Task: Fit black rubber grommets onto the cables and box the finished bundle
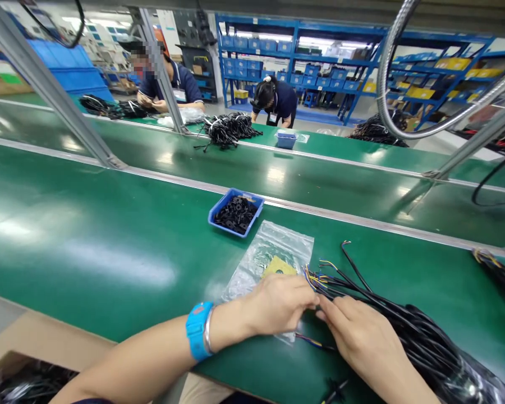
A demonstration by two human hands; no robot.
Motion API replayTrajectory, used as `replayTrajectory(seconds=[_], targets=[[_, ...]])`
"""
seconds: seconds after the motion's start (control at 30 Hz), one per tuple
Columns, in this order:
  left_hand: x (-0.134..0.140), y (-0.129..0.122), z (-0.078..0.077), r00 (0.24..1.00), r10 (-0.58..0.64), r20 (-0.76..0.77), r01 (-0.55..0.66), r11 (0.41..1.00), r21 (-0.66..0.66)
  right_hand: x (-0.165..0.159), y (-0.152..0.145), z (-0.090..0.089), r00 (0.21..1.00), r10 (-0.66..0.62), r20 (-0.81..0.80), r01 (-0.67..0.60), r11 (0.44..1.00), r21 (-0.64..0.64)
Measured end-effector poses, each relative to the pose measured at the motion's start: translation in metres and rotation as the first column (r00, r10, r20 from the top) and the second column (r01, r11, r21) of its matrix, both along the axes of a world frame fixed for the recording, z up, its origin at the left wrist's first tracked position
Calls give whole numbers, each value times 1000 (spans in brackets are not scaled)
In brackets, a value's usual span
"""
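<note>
My left hand, with a blue band and a metal bangle on its wrist, is closed in a pinch. Its fingertips meet those of my right hand, which is pinched too. Whatever is between the fingers is hidden. Right behind them lies a bundle of black cables, its stripped ends showing yellow, blue and brown wires. One cable end pokes out below my hands. Under my left hand lies a clear zip bag with a yellow card.
A blue bin of small black parts stands behind the bag. Metal rails and slanted posts cross the green bench. More cables lie at right. Two co-workers are across the bench. A carton is at lower left.
</note>
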State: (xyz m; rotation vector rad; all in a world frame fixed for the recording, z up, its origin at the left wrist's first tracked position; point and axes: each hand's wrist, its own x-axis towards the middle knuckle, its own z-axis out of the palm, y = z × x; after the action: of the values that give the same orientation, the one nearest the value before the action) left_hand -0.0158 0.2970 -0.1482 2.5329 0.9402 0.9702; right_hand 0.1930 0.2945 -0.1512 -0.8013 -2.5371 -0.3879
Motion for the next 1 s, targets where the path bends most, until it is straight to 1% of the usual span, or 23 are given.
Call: replayTrajectory(seconds=[0.03,0.07,0.1,0.13,0.17,0.2,0.23,0.27,0.33,0.4,0.47,0.57,0.6,0.67,0.77,0.83,0.9,1.0], targets=[[-8,7,6,999,42,-12,-43,999,-18,1,1,-1,1000,-17,8,17,1000,22],[-18,17,13,993,115,-30,-116,993,-36,2,1,-2,999,-35,13,35,999,36],[-29,29,20,970,235,-64,-238,969,-58,3,2,-3,999,-51,11,50,998,46],[-42,42,25,915,383,-125,-392,918,-64,4,2,-4,998,-57,8,57,997,48],[-56,56,29,814,545,-201,-561,827,-28,4,2,-5,998,-56,0,56,998,42],[-68,70,32,755,614,-229,-631,776,-1,5,1,-5,999,-49,-14,49,998,30],[-80,84,33,728,636,-256,-656,755,12,5,1,-5,999,-38,-33,39,999,14],[-89,96,33,711,643,-285,-666,745,19,5,0,-4,998,-28,-54,28,1000,-5],[-101,115,29,703,627,-335,-661,750,18,5,-2,-2,995,-17,-100,13,999,-36],[-106,124,25,697,614,-370,-656,754,15,6,-3,0,990,-12,-138,5,999,-53],[-107,128,22,677,628,-382,-674,739,19,7,-4,1,986,-10,-164,-1,998,-63],[-107,127,18,639,674,-371,-716,698,33,7,-3,1,981,-10,-195,-5,997,-74],[-107,126,17,637,680,-364,-720,693,35,7,-3,0,979,-10,-205,-6,997,-76],[-108,124,14,659,666,-350,-704,710,28,8,-3,-1,977,-11,-215,-6,997,-81],[-113,120,12,731,596,-332,-635,773,-9,9,-3,-3,974,-15,-225,-3,997,-80],[-119,117,12,770,559,-308,-596,802,-34,10,-3,-4,972,-17,-234,-1,997,-79],[-124,112,15,785,565,-254,-593,804,-45,11,-3,-6,971,-20,-237,0,996,-85],[-128,101,23,776,617,-135,-627,776,-59,11,-4,-7,970,-28,-240,3,995,-104]])
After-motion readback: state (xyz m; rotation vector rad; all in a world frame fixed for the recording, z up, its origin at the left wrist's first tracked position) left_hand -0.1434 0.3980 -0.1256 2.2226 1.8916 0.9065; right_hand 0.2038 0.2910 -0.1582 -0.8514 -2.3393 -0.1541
